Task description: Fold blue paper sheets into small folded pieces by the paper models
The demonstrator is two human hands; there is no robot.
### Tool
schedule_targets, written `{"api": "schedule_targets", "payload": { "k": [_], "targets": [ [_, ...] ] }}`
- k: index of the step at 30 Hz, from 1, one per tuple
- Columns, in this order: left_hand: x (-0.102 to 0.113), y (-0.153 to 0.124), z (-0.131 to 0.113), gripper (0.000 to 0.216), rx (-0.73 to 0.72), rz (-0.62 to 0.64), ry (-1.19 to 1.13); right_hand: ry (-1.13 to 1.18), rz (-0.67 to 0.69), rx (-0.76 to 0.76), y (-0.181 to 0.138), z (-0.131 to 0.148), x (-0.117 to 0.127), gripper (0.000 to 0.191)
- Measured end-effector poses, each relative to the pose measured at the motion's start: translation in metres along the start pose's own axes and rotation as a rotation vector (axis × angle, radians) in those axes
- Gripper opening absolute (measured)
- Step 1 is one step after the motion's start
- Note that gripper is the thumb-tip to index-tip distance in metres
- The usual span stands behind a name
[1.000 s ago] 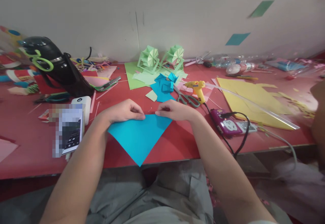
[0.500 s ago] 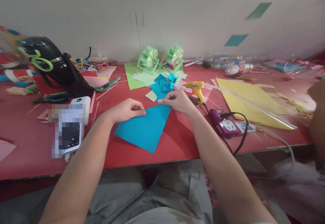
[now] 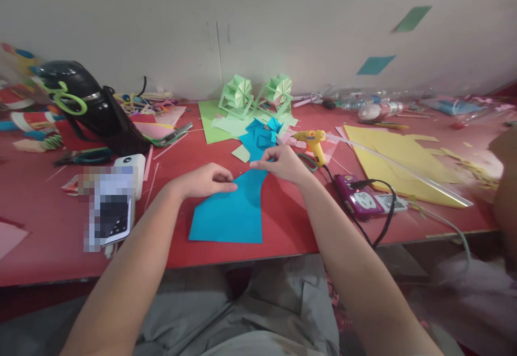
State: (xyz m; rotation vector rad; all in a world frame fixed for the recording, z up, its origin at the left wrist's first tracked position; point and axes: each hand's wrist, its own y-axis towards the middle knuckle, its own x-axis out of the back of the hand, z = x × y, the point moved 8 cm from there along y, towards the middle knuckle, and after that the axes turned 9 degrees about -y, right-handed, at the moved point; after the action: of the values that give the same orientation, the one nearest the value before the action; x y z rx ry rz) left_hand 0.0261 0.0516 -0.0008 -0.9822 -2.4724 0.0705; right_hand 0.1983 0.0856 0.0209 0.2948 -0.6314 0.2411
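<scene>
A folded blue paper sheet [image 3: 232, 213] lies on the red table [image 3: 60, 248] in front of me, one straight edge toward the table's near edge. My left hand [image 3: 205, 179] pinches the sheet's left upper edge with thumb and fingers closed. My right hand [image 3: 283, 163] pinches the sheet's far tip, fingers curled, just in front of a pile of small blue folded pieces [image 3: 260, 135].
Scissors [image 3: 307, 161], a yellow glue gun [image 3: 313, 143] and a purple power strip [image 3: 363, 200] with a black cable lie right of my hands. Yellow paper [image 3: 399, 162] lies beyond. Green paper models [image 3: 254, 95] stand at the back. A phone [image 3: 113, 213] and a black helmet [image 3: 81, 103] are on the left.
The blue paper has turned clockwise under my hands: its point that hung over the near edge has swung away, and a straight edge now faces me. My right hand moved farther back.
</scene>
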Motion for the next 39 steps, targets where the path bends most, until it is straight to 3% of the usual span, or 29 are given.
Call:
{"api": "schedule_targets", "payload": {
  "k": [9,17,21,26,32,39],
  "targets": [
    [0.009,0.008,-0.005,0.047,-0.054,-0.224,-0.047,0.111,0.008,-0.017,0.002,-0.006,-0.001,0.049],
    [-0.001,0.011,0.002,0.039,-0.023,-0.148,-0.095,0.103,-0.026,0.004,0.001,-0.002,-0.001,0.050],
    [0.003,0.014,-0.005,0.034,-0.120,-0.260,-0.122,0.134,-0.007,-0.019,-0.001,0.001,-0.004,0.049],
    [0.012,0.014,-0.006,0.031,-0.136,-0.370,-0.049,0.200,-0.036,-0.048,0.001,-0.004,-0.004,0.048],
    [0.011,0.014,-0.003,0.027,-0.127,-0.374,-0.093,0.165,-0.065,0.017,0.002,-0.004,-0.002,0.047],
    [0.009,0.016,-0.015,0.024,-0.233,-0.443,-0.117,0.176,-0.016,0.044,0.000,0.006,-0.011,0.043]
  ]
}}
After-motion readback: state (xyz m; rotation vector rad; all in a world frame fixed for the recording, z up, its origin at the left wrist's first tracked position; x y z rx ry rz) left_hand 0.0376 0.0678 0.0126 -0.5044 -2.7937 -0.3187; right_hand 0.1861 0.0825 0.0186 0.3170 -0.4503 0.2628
